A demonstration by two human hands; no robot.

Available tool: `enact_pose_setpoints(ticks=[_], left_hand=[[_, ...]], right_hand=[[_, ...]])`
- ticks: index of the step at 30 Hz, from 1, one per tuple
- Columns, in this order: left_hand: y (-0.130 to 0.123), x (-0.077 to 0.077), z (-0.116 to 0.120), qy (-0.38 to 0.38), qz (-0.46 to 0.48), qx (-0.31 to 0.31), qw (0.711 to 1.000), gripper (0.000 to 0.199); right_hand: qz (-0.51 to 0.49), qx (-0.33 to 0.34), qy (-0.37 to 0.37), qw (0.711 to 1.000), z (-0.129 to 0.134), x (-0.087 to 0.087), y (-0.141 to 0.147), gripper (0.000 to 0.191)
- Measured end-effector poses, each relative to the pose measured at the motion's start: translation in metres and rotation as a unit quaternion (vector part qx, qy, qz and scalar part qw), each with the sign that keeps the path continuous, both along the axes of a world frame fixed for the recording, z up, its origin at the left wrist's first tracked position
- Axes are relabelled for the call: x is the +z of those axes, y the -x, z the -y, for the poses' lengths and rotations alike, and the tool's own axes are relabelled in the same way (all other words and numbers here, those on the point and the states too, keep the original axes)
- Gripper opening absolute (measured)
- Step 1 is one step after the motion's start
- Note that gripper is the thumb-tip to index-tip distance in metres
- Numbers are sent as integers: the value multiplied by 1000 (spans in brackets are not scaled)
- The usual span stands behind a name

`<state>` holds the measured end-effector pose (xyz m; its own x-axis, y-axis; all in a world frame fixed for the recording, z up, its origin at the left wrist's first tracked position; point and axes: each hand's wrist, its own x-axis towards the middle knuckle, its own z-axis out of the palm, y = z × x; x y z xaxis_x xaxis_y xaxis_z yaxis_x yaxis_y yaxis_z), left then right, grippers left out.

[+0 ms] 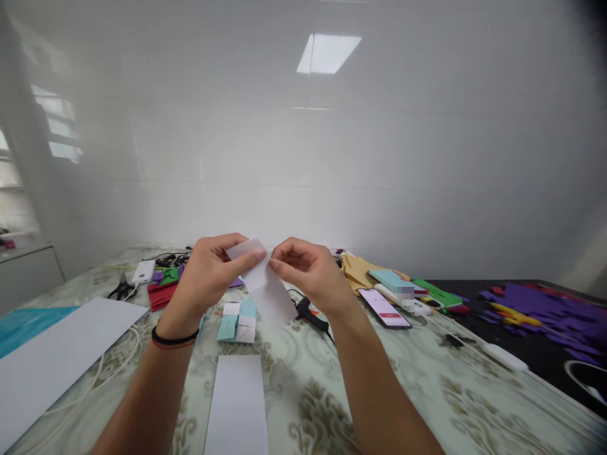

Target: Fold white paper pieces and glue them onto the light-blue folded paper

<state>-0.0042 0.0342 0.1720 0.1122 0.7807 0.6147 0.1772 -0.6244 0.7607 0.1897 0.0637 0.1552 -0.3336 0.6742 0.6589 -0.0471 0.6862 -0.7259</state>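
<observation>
A thin white paper piece (271,296) is held up above the patterned table, near the middle of the view. My left hand (211,272) pinches its upper left part between thumb and fingers. At its upper right edge is my right hand (310,268), thumb and index finger pressed together on the paper. Below the held paper, a folded square of light blue and white paper (238,321) lies on the table. Closer to me lies a flat white paper strip (237,404). A black glue gun (312,315) rests beneath my right hand.
White sheets (71,360) and a blue packet (28,325) lie at left, near scissors (123,289) and red paper (161,295). To the right are a lit phone (385,308), stacked coloured papers (398,281), a white cable and purple pieces (545,313) on a black surface.
</observation>
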Motion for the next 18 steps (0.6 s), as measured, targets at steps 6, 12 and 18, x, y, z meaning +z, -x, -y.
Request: enact_pose_setpoints(ticks=[6,12,18], left_hand=[[12,1,-1,-39,74,85,993,22],[27,1,-10,-27,58,44,997,22],[50,-29,12,105,-130,-27,986,24]], right_hand=[[40,-5,17,999,-7,-4,1,16],[94,-25,51,994,-4,-9,-5,10],[174,-29,124,976,13,-39,-33,2]])
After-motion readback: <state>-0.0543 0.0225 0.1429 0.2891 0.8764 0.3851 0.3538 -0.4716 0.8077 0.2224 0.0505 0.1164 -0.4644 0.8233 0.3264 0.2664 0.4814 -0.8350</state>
